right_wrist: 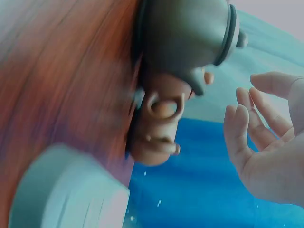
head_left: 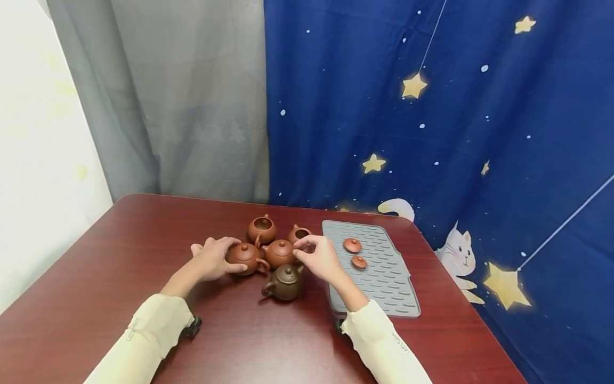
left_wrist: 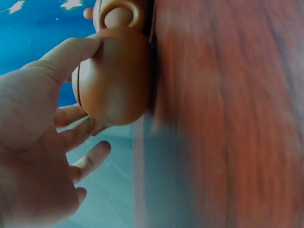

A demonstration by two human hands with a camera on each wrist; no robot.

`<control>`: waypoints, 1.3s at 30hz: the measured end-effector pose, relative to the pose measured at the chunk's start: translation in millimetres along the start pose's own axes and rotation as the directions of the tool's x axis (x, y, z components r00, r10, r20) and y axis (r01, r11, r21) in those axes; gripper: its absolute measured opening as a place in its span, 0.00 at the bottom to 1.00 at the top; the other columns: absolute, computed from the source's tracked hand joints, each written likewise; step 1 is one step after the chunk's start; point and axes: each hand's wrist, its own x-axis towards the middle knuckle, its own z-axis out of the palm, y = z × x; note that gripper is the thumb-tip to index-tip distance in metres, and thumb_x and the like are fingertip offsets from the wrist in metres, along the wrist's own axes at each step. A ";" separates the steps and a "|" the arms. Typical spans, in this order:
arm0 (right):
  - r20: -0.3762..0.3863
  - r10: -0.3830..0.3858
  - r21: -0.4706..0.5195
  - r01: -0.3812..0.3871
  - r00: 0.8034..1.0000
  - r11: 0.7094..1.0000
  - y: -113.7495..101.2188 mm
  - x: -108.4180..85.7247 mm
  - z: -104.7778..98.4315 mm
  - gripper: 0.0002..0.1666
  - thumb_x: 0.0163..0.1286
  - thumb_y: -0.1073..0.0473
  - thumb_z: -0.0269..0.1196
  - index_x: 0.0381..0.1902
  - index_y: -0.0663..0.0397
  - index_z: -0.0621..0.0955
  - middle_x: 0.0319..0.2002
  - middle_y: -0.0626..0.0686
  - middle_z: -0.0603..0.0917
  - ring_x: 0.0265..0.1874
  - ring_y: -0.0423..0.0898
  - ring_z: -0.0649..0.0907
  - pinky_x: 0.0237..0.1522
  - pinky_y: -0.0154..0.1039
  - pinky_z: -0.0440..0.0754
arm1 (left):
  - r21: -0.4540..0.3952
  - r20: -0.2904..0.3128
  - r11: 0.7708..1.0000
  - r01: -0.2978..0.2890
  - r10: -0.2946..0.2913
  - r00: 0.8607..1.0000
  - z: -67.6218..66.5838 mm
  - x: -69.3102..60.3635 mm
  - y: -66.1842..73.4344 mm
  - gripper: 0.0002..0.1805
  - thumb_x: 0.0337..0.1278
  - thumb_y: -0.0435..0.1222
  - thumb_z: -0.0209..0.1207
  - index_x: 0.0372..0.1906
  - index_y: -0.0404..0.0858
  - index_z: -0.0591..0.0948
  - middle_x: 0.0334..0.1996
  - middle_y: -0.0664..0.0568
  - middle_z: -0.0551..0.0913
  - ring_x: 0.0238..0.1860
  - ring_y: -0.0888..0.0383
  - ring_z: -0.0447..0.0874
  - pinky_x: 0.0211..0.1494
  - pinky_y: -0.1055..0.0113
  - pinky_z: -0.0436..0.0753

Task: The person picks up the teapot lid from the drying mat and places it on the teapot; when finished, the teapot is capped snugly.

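five small teapots stand in a cluster on a dark red, wood-grained surface (head_left: 230, 336). a person reaches in with both arms, in cream sleeves (head_left: 151, 330).

the left hand (head_left: 213, 258) holds the leftmost pot (head_left: 243, 260), reddish-brown and lidded, upright on the surface. its thumb presses the near side and some fingers curve round the far side, pinching the pot between them; the other fingers spread loosely.

the right hand (head_left: 318, 256) hovers at the right of the cluster, its fingers loosely curved, with a gap between thumb and fingertips. it is just beside the middle pot (head_left: 279, 255), reddish-brown with its lid on.

nearest the viewer stands a dark brown pot (head_left: 286, 288), also lidded, its spout pointing right. behind, two reddish-brown pots are open: the back left pot (head_left: 259, 236) and the back right pot (head_left: 292, 235), partly hidden by the right hand.

to the right, a grey ridged mat (head_left: 384, 290) carries a larger lid (head_left: 352, 245) and a smaller lid (head_left: 358, 262), near each other.
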 end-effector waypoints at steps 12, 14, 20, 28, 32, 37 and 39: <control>-0.029 0.086 -0.021 -0.086 0.996 0.996 23.5 -15.5 -31.4 0.05 0.61 0.63 0.70 0.36 0.56 0.87 0.32 0.48 0.86 0.33 0.48 0.84 0.30 0.37 0.79 | -0.129 -0.120 0.988 -0.082 0.066 0.991 -1.0 8.1 38.3 0.42 0.48 0.46 0.71 0.66 0.30 0.70 0.68 0.33 0.60 0.63 0.33 0.53 0.49 0.37 0.52; -0.038 0.102 -0.029 -0.103 0.994 0.994 27.9 -18.1 -35.0 0.05 0.61 0.63 0.71 0.36 0.55 0.87 0.32 0.47 0.87 0.32 0.47 0.84 0.29 0.37 0.80 | -0.138 -0.153 0.985 -0.099 0.078 0.985 2.5 10.4 46.7 0.40 0.50 0.45 0.71 0.66 0.31 0.70 0.69 0.34 0.59 0.63 0.34 0.53 0.50 0.37 0.51; -0.087 0.131 -0.059 -0.136 0.988 0.989 36.0 -24.6 -47.0 0.06 0.59 0.63 0.72 0.36 0.53 0.88 0.34 0.48 0.87 0.32 0.48 0.85 0.29 0.38 0.80 | -0.095 -0.208 0.987 -0.132 0.110 0.972 16.4 18.1 67.4 0.36 0.55 0.47 0.68 0.66 0.36 0.71 0.66 0.38 0.66 0.62 0.36 0.59 0.50 0.38 0.55; -0.126 0.156 -0.030 -0.160 0.980 0.987 50.9 -32.7 -60.8 0.07 0.57 0.66 0.72 0.36 0.60 0.88 0.36 0.53 0.87 0.32 0.51 0.85 0.31 0.38 0.80 | -0.049 -0.261 0.990 -0.134 0.117 0.958 24.0 33.3 88.5 0.33 0.56 0.49 0.66 0.65 0.40 0.74 0.63 0.42 0.75 0.60 0.39 0.68 0.51 0.41 0.61; -0.152 0.182 -0.040 -0.191 0.971 0.981 60.4 -35.3 -67.8 0.07 0.57 0.67 0.72 0.35 0.59 0.87 0.36 0.53 0.87 0.33 0.51 0.85 0.33 0.39 0.80 | -0.036 -0.219 0.992 -0.125 0.114 0.969 24.1 44.3 96.7 0.34 0.56 0.51 0.66 0.66 0.42 0.74 0.61 0.44 0.78 0.59 0.41 0.71 0.51 0.42 0.62; -0.154 0.201 -0.055 -0.212 0.967 0.976 70.9 -35.2 -76.9 0.08 0.57 0.67 0.71 0.36 0.60 0.87 0.37 0.53 0.88 0.33 0.47 0.85 0.36 0.39 0.81 | 0.022 -0.157 0.994 -0.107 0.109 0.982 24.6 57.0 104.4 0.35 0.55 0.54 0.66 0.66 0.44 0.74 0.60 0.47 0.79 0.58 0.44 0.74 0.54 0.41 0.62; -0.152 0.212 -0.050 -0.222 0.965 0.974 74.9 -34.3 -80.4 0.08 0.58 0.69 0.69 0.38 0.61 0.87 0.39 0.55 0.88 0.32 0.46 0.85 0.33 0.39 0.81 | 0.036 -0.143 0.994 -0.107 0.111 0.983 24.9 61.4 107.2 0.35 0.55 0.54 0.66 0.66 0.44 0.74 0.59 0.47 0.79 0.58 0.45 0.75 0.55 0.40 0.62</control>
